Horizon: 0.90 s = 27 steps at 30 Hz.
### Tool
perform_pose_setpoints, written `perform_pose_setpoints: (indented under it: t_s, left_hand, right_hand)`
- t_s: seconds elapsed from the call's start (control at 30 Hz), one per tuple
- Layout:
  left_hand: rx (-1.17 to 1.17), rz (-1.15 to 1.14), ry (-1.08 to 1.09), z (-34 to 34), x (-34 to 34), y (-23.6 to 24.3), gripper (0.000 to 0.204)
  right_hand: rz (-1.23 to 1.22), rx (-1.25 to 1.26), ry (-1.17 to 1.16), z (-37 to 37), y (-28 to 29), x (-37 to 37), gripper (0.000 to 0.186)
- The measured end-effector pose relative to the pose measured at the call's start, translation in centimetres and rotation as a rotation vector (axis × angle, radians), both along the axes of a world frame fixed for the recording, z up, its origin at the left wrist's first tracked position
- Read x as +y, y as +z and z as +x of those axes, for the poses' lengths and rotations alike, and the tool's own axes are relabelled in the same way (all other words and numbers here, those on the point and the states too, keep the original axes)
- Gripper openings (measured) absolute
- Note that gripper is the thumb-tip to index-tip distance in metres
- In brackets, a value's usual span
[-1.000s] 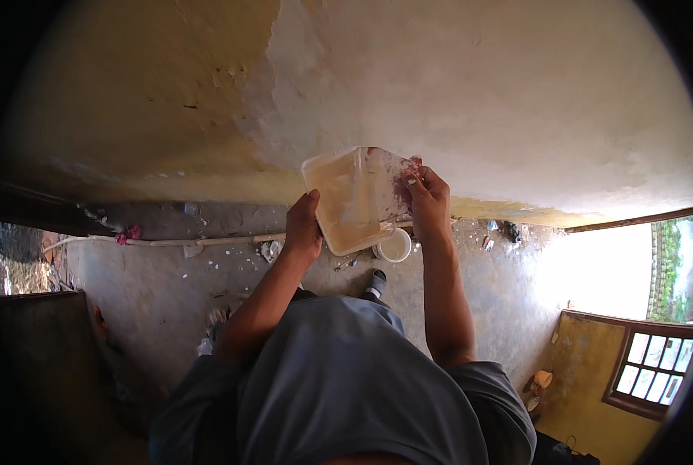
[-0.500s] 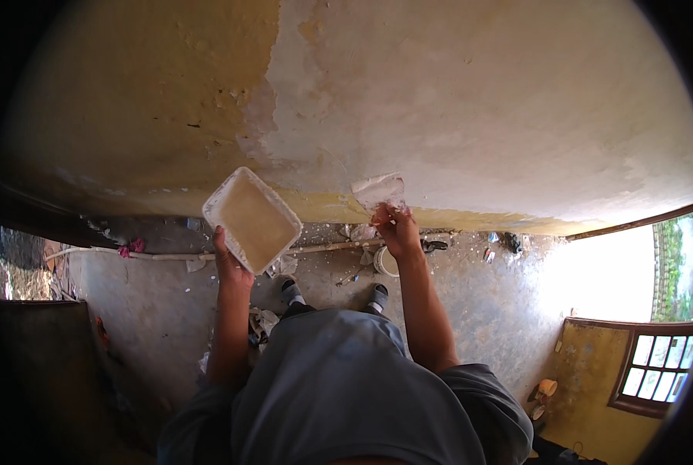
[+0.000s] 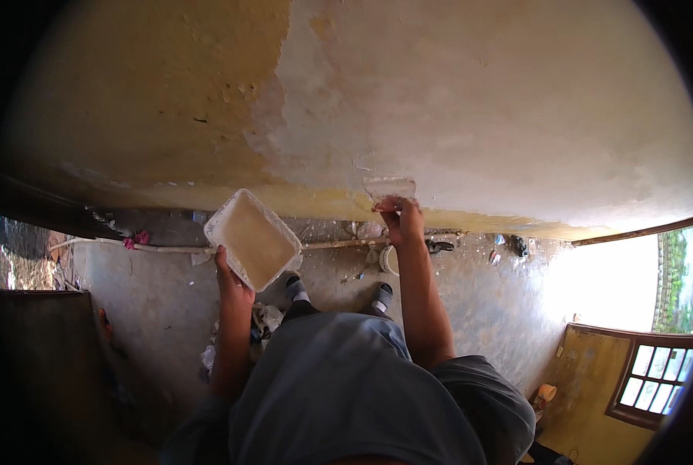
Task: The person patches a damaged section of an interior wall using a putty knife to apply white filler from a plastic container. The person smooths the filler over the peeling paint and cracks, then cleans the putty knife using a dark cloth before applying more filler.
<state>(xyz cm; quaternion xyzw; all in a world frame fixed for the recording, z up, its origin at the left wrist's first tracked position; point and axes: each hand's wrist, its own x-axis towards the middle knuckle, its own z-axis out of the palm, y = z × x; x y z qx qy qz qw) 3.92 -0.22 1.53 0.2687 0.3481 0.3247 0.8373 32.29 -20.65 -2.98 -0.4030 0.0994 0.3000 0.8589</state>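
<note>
Cream, smooth-looking paste (image 3: 255,246) is being carried in a rectangular, crusty-rimmed white tray (image 3: 226,211), gripped at its near left edge by the left hand (image 3: 234,279). Right of the tray, a thin, flat, smeared scraper (image 3: 390,187) is being pinched by the right hand (image 3: 404,219) at the patchy, peeling wall (image 3: 478,116); contact unclear. Paste is apparently being spread; flat, even blade pressure is probably being called for next.

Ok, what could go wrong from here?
The left hand grips the tray at one side only, so it might tip. The right hand holds the flat scraper by one edge; it could twist loose. A step forward might catch the pole lying beyond the feet or the bucket near the right foot.
</note>
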Motion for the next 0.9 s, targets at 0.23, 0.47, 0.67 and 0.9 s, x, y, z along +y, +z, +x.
perform_pose_setpoints:
  t_s: [0.23, 0.47, 0.67, 0.9]
  left_hand:
    - [0.024, -0.011, 0.000, -1.1, -0.8, 0.0, 0.074]
    - [0.015, -0.026, 0.002, -0.7, -1.0, -0.3, 0.073]
    - [0.057, -0.065, -0.010, -0.8, -1.1, 0.1, 0.072]
    - [0.065, -0.060, -0.004, -1.2, -1.4, -0.2, 0.071]
  right_hand:
    - [0.024, 0.006, -0.001, 2.1, -3.8, 5.0, 0.008]
    - [0.086, 0.059, 0.028, 2.7, -3.5, 4.5, 0.011]
    - [0.096, -0.078, -0.062, 1.4, 13.0, 7.6, 0.012]
    - [0.181, 0.159, 0.061, -0.2, -8.5, 2.2, 0.008]
